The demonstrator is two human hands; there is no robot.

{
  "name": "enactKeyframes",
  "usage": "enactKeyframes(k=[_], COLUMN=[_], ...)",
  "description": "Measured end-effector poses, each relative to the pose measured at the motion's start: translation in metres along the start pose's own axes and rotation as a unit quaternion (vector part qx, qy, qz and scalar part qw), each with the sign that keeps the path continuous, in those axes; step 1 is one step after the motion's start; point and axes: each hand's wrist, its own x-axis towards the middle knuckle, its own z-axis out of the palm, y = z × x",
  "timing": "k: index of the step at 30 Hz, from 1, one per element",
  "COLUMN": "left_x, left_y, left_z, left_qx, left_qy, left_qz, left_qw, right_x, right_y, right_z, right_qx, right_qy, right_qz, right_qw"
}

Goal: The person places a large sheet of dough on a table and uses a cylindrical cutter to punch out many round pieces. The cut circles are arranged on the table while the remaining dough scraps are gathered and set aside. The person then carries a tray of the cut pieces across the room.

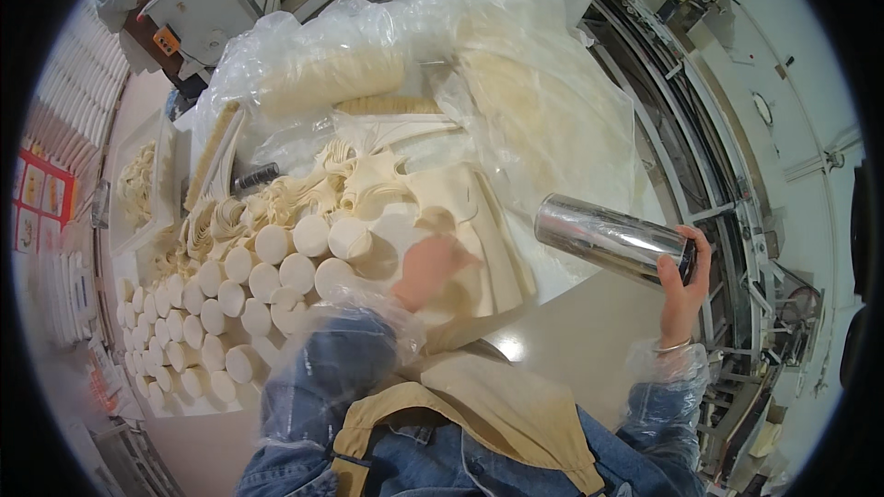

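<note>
My right hand (680,283) grips one end of a shiny metal cylinder (608,231), held tilted off the table's right side. Over the layered dough sheets (469,221), my left hand (434,268) is blurred by motion; whether its fingers hold or touch the dough does not show. Left of it stand many short stacks of round dough pieces (297,273) in rows on the white table. Behind those rows lie dough offcuts (276,210) with round cut-outs, in loose folded layers.
Clear plastic sheeting (552,90) covers a dough roll (331,79) and more pale dough at the back. A bench brush (214,152) and a dark ridged cylinder (257,177) lie behind the offcuts. A bin of dough strips (141,179) stands left. Machine rails (663,110) run right; another person (131,0) works far left.
</note>
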Motion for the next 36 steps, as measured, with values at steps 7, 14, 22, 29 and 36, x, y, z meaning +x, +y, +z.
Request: enactKeyframes(k=[7,14,22,29,36], left_x=[-0.021,0.067,-0.020,-0.051,-0.058], left_y=[-0.004,-0.079,-0.049,-0.041,-0.036], left_z=[-0.055,-0.209,-0.015,0.012,0.017], left_qx=[-0.065,-0.079,-0.234,-0.270,-0.242], left_qy=[0.079,0.378,0.034,0.059,0.153], left_qz=[-0.042,-0.003,0.009,0.037,0.071], left_qw=[0.994,0.922,0.972,0.960,0.955], right_x=[0.018,-0.007,-0.037,-0.036,0.021], right_y=[0.019,-0.023,-0.086,-0.097,-0.097], right_z=[0.001,0.021,0.086,0.157,0.181], right_qx=[0.031,-0.069,-0.237,-0.338,-0.227], right_qy=[-0.024,-0.096,-0.220,-0.310,-0.565], right_qz=[-0.037,-0.131,-0.268,-0.261,-0.456], right_qw=[0.999,0.984,0.908,0.849,0.649])
